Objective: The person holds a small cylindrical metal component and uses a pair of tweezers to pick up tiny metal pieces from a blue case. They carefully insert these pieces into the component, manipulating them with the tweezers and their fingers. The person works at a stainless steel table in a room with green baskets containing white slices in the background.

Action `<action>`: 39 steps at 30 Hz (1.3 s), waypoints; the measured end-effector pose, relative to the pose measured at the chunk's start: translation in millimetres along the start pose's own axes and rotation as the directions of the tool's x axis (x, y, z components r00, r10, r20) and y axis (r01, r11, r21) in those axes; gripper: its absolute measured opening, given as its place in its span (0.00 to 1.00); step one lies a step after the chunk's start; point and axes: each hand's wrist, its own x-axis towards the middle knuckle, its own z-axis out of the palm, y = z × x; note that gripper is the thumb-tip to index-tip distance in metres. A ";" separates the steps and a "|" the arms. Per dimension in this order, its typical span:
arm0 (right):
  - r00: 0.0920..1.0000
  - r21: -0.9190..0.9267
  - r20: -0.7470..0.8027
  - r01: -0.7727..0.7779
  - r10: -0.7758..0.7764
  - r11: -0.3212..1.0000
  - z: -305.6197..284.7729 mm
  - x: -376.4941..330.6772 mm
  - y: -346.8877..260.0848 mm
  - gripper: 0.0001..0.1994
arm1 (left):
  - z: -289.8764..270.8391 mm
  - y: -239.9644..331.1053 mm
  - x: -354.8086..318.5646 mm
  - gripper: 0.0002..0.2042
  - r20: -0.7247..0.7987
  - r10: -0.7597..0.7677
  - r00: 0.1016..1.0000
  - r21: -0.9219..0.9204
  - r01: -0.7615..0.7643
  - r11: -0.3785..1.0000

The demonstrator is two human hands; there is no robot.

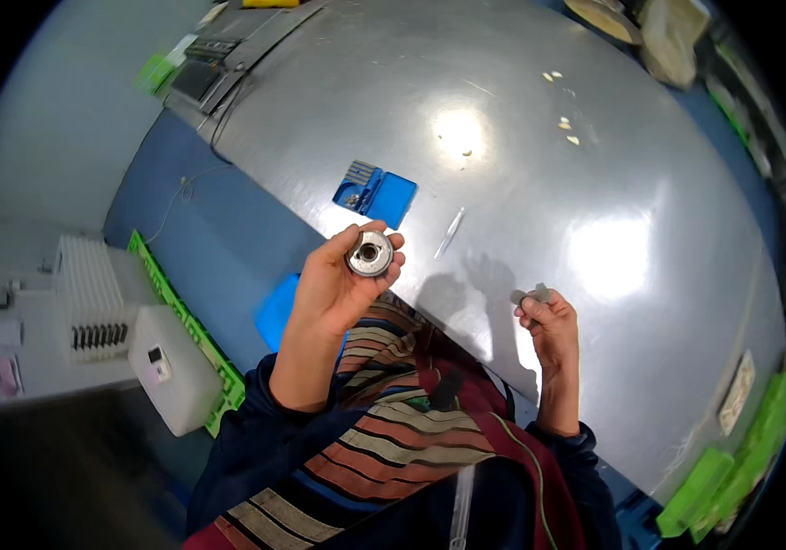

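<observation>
My left hand is raised near the table's front edge, its fingers wrapped round a round metal part with a hole in its middle. That part's ringed face is turned up toward me. Farther right, my right hand pinches a small grey flat piece with two rounded ends between thumb and fingers; its exact kind is too small to make out. Just beyond my left hand an open blue case lies on the metal table. Slim grey pieces stand in its lid side, and small metal bits lie inside.
A thin whitish translucent stick lies between the hands. Several small pale pieces are scattered farther back. Green crates edge the left side. A blue object sits below my left forearm. A dark device stands at the far left.
</observation>
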 end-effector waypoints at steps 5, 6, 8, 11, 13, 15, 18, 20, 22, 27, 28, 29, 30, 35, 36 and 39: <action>0.955 0.107 -0.266 0.163 -0.130 0.981 2.3 5.0 13.1 0.04 | 18.3 6.6 58.9 0.14 0.057 -0.195 0.979 0.043 0.192 0.980; 0.938 0.142 -0.322 0.179 -0.125 0.974 3.5 6.9 19.0 0.05 | 18.2 6.1 73.1 0.14 0.031 -0.236 0.971 0.082 0.232 0.969; 0.895 0.219 -0.422 0.255 -0.144 0.942 2.9 5.3 27.9 0.07 | 24.9 5.3 97.6 0.15 0.059 -0.348 0.935 0.136 0.338 0.931; 0.834 0.197 -0.512 0.347 -0.206 0.917 9.8 6.2 52.7 0.06 | 22.1 11.1 123.4 0.14 0.069 -0.456 0.887 0.214 0.434 0.875; 0.784 0.144 -0.582 0.360 -0.215 0.922 25.6 11.0 62.5 0.05 | 15.1 20.5 135.8 0.14 0.098 -0.499 0.861 0.306 0.451 0.838; 0.815 0.155 -0.549 0.318 -0.186 0.935 43.0 14.0 65.4 0.06 | 3.0 26.8 144.1 0.15 0.127 -0.538 0.833 0.365 0.465 0.806; 0.845 0.049 -0.472 0.309 -0.251 0.950 73.4 17.6 68.9 0.05 | -20.7 38.1 149.3 0.17 0.136 -0.569 0.811 0.419 0.474 0.775; 0.853 -0.043 -0.391 0.357 -0.345 0.933 91.6 17.8 71.1 0.04 | -39.1 42.5 147.4 0.18 0.103 -0.580 0.808 0.436 0.487 0.757; 0.851 -0.146 -0.357 0.356 -0.385 0.923 116.8 9.8 69.9 0.04 | -60.8 46.3 143.8 0.18 0.122 -0.635 0.763 0.434 0.534 0.726; 0.791 -0.395 -0.253 0.441 -0.557 0.806 177.0 -7.4 95.9 0.05 | -122.1 60.3 125.8 0.18 0.181 -0.764 0.620 0.424 0.651 0.629; 0.797 -0.475 -0.222 0.414 -0.561 0.777 189.4 -10.0 102.2 0.06 | -132.4 64.7 121.1 0.18 0.176 -0.781 0.599 0.416 0.674 0.610; 0.805 -0.420 -0.237 0.420 -0.544 0.804 209.6 -11.3 103.7 0.06 | -142.2 69.8 116.9 0.18 0.196 -0.791 0.580 0.407 0.686 0.603; 0.815 -0.358 -0.248 0.426 -0.524 0.831 231.0 -13.2 105.6 0.06 | -151.1 74.6 110.9 0.18 0.186 -0.793 0.581 0.401 0.692 0.601; 0.887 -0.782 -0.112 0.200 -0.448 0.591 284.3 -31.3 100.8 0.06 | -184.5 87.5 91.0 0.18 0.208 -0.810 0.549 0.423 0.696 0.581; 0.883 -0.811 -0.085 0.208 -0.461 0.547 292.3 -33.7 99.9 0.06 | -188.4 88.8 90.2 0.20 0.221 -0.814 0.537 0.440 0.691 0.574; 0.868 -0.846 -0.011 0.256 -0.496 0.467 310.6 -33.8 100.9 0.07 | -191.6 95.3 86.0 0.20 0.246 -0.825 0.509 0.478 0.677 0.560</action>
